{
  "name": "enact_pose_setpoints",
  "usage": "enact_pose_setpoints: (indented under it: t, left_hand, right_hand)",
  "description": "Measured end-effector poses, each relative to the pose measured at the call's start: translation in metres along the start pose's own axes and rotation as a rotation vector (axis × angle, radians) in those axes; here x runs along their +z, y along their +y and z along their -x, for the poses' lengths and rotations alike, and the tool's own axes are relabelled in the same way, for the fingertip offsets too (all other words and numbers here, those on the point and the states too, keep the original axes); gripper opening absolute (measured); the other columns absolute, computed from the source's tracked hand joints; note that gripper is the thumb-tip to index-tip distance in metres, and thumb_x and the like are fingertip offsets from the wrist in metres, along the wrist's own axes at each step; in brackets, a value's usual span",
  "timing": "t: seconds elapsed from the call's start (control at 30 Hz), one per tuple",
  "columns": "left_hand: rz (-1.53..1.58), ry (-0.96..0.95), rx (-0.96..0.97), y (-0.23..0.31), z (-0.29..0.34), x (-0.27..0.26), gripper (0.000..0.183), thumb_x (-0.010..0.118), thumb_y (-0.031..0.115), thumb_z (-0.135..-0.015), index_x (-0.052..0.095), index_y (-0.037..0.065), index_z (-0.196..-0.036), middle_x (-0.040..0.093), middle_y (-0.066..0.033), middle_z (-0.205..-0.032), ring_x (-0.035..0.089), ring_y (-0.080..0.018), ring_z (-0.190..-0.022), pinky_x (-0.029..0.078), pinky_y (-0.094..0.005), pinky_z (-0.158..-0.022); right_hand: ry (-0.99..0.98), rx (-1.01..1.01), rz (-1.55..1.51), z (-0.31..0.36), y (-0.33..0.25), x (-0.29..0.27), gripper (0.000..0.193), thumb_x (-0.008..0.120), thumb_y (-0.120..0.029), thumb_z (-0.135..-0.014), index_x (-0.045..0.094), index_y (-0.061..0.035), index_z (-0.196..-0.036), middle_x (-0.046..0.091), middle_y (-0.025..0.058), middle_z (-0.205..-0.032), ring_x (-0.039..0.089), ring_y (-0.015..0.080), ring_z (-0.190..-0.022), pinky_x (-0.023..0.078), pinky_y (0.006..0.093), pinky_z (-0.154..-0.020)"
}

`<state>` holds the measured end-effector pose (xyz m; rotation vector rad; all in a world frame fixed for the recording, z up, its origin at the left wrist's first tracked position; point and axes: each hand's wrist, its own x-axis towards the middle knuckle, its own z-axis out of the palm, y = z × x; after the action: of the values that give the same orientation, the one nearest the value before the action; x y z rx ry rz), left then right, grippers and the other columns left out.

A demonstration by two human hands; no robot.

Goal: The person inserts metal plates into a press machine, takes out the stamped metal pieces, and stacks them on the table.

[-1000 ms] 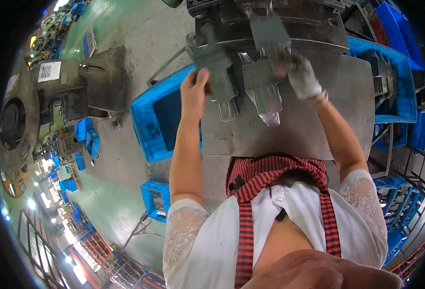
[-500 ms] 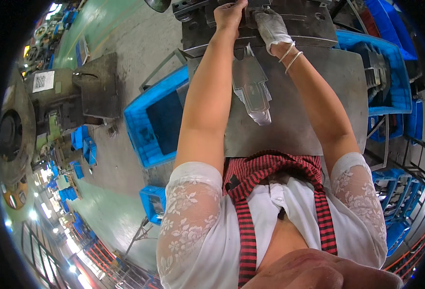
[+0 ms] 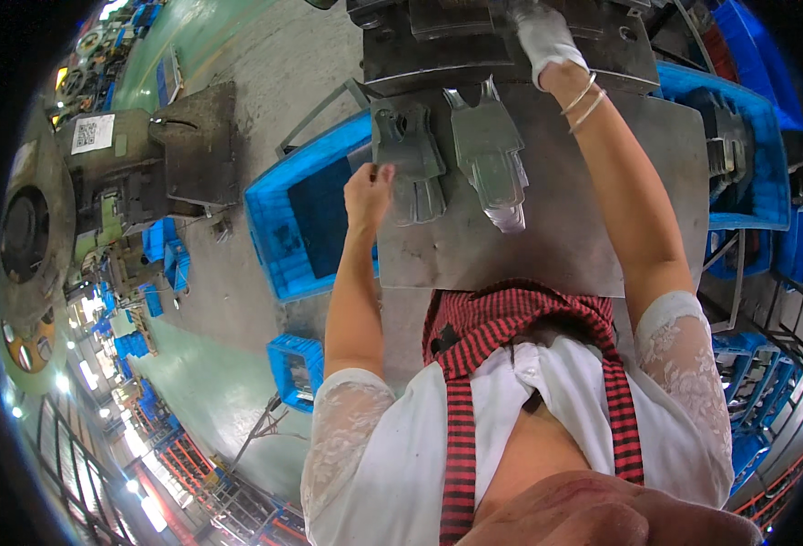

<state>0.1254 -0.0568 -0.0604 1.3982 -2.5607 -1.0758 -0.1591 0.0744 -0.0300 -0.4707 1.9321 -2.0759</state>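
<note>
My bare left hand is closed on the lower left edge of a flat, notched sheet-metal plate. That plate lies over several similar plates at the left side of the metal table. To its right, a fanned stack of forked metal plates rests on the table. My right hand, in a white glove, reaches up to the dark die block at the top of the view. Its fingertips are hard to make out against the dark metal.
A blue crate stands left of the table, with a smaller blue crate below it. At the right, another blue crate holds several metal parts. A dark machine stands farther left.
My left hand has come down and left from the die block to the left plates, which my arm hid before. My right hand has shifted slightly up and right in the view.
</note>
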Motion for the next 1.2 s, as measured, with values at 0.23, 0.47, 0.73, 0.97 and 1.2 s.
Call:
enact_pose_setpoints:
  t: [0.23,0.47,0.73,0.97,1.2]
  left_hand:
    - [1.096,-0.112,-0.063,0.092,0.008,-0.018,0.017,0.055,0.019,-0.082,0.053,0.005,-0.091,0.053,0.0013,-0.073,0.045,-0.0054,-0.054,0.035,-0.0203,-0.045]
    - [1.075,-0.272,0.232,0.172,-0.034,0.025,0.016,0.059,0.016,-0.078,0.055,0.002,-0.084,0.053,0.0008,-0.072,0.048,-0.0081,-0.061,0.039,-0.0230,-0.053]
    - [0.903,-0.128,0.201,0.234,-0.099,0.053,0.024,0.059,0.025,-0.074,0.057,0.001,-0.070,0.052,-0.0067,-0.065,0.048,-0.0190,-0.058,0.039,-0.0349,-0.054]
    - [0.318,0.167,0.433,0.150,-0.087,0.037,0.038,0.061,0.034,-0.072,0.053,-0.001,-0.085,0.057,-0.0141,-0.079,0.055,-0.0274,-0.075,0.043,-0.0348,-0.067]
    - [-0.169,0.064,-0.080,0.012,0.001,0.021,0.053,0.063,0.045,-0.068,0.051,-0.001,-0.090,0.058,-0.0183,-0.085,0.056,-0.0314,-0.081,0.042,-0.0373,-0.070]
  right_hand:
    - [-0.064,-0.396,0.504,0.022,0.013,-0.044,0.032,0.041,-0.027,-0.086,0.052,-0.0008,-0.103,0.059,0.0189,-0.086,0.056,0.0325,-0.078,0.044,0.0327,-0.067]
    - [-0.465,0.052,1.069,0.148,-0.027,-0.048,0.038,0.040,-0.035,-0.085,0.058,-0.0043,-0.096,0.060,0.0179,-0.082,0.058,0.0314,-0.074,0.046,0.0363,-0.064]
    - [-0.355,-0.280,1.410,0.023,-0.037,-0.015,0.030,0.038,-0.019,-0.087,0.053,-0.0004,-0.104,0.054,0.0165,-0.106,0.051,0.0264,-0.097,0.038,0.0265,-0.083]
    - [0.071,-0.005,0.199,0.004,0.007,0.012,0.015,0.044,-0.013,-0.081,0.055,-0.0032,-0.082,0.058,0.0115,-0.077,0.055,0.0202,-0.071,0.043,0.0297,-0.065]
    - [0.039,-0.510,1.307,-0.007,0.021,0.004,0.013,0.045,-0.008,-0.075,0.058,-0.0075,-0.076,0.060,0.0094,-0.075,0.057,0.0193,-0.075,0.044,0.0272,-0.069]
